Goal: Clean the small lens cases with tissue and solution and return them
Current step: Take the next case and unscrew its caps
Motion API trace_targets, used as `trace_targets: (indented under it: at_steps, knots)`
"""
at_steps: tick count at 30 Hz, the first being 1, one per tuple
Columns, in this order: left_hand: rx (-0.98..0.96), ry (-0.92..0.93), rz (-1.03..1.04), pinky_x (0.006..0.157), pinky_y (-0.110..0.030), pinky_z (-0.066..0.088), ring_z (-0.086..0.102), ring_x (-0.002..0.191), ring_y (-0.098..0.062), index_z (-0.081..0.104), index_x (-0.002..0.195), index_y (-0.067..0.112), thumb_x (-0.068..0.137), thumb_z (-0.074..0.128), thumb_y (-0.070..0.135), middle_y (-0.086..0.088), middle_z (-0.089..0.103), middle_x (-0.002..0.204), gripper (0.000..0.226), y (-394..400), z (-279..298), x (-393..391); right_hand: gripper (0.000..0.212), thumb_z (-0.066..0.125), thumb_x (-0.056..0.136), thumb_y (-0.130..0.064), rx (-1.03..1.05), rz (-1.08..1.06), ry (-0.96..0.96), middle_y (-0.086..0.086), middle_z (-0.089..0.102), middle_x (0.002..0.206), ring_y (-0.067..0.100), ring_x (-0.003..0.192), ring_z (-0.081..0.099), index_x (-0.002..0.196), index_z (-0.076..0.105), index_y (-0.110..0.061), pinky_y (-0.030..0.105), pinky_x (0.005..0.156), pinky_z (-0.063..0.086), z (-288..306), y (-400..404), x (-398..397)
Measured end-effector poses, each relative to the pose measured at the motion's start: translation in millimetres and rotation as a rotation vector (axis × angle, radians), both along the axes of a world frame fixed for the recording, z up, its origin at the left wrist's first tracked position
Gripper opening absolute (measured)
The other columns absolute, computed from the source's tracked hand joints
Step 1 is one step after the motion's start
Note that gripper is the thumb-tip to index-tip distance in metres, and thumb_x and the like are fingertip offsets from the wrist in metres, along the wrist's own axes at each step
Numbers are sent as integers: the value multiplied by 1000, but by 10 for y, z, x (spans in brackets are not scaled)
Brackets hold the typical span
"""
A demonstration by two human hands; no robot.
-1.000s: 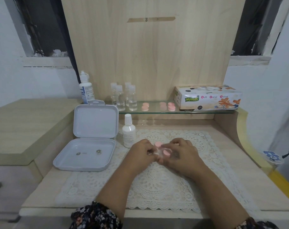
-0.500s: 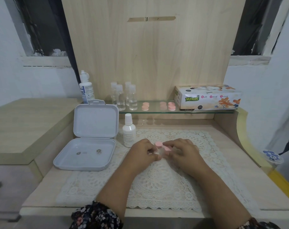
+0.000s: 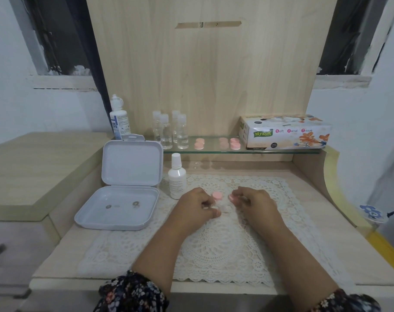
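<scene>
Head view, left hand (image 3: 196, 208): curled over the clear lens case (image 3: 220, 207) on the lace mat (image 3: 214, 248), fingers and thumb pinching its near end.
Head view, right hand (image 3: 254, 202): fingertips pinching one pink cap (image 3: 232, 197), lifted just off the case, it seems.
Other pink cap (image 3: 217, 195): sitting on the far cup, just beside the left fingers.
Step in hand: most likely twisting the caps off to open the case for wiping.
How to do it well: hold the case flat and steady, turn the cap gently, put it down close by on the mat, not near the edge.
Things needed next: small white bottle (image 3: 177, 179) just left of the hands; tissue box (image 3: 283, 131) on the glass shelf (image 3: 270, 151).
Going back after: beside the other pink cases (image 3: 234, 143) on the shelf.
Watch out: bottle close to the left wrist, easy to knock.
</scene>
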State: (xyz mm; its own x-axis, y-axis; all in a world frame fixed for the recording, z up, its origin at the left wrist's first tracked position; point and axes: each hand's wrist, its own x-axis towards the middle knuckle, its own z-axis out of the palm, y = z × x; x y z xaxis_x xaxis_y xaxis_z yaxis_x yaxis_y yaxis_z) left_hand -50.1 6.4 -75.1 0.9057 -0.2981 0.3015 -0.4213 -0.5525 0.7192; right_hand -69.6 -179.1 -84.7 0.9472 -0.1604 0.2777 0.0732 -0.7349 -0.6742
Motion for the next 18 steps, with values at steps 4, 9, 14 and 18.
trace_targets:
  at_steps: [4, 9, 14, 18]
  knots:
    - [-8, 16, 3, 69, -16, 38, 51, 72, 0, 71, 89, 12, 71, 81, 25, 10, 55, 85, 24, 8, 6, -7, 18, 60, 94, -32, -85, -26, -43, -9, 61, 104, 16, 108, 52, 102, 74, -24, 33, 91, 42, 32, 7, -33]
    - [-57, 48, 43, 70, -17, 43, 55, 74, -5, 70, 87, 16, 72, 81, 25, 7, 58, 86, 21, 30, 28, -35, 26, 56, 94, -44, -103, -27, -6, -8, 61, 110, 16, 109, 49, 111, 71, -32, 37, 96, 40, 37, 19, -53]
    - [-61, 74, 58, 67, -18, 44, 55, 72, -6, 70, 89, 15, 74, 80, 24, 6, 59, 82, 20, 39, 88, -93, 16, 58, 95, -29, 109, -35, 38, -4, 66, 104, 12, 96, 58, 104, 70, -24, 29, 81, 47, 107, 6, -81]
    - [-77, 108, 81, 70, -24, 48, 56, 70, -8, 70, 92, 17, 76, 78, 27, 4, 61, 78, 20, 91, 139, -139, 11, 50, 98, -21, 106, -17, 99, -2, 64, 102, 10, 87, 55, 102, 61, -20, 23, 67, 42, 180, -28, -112]
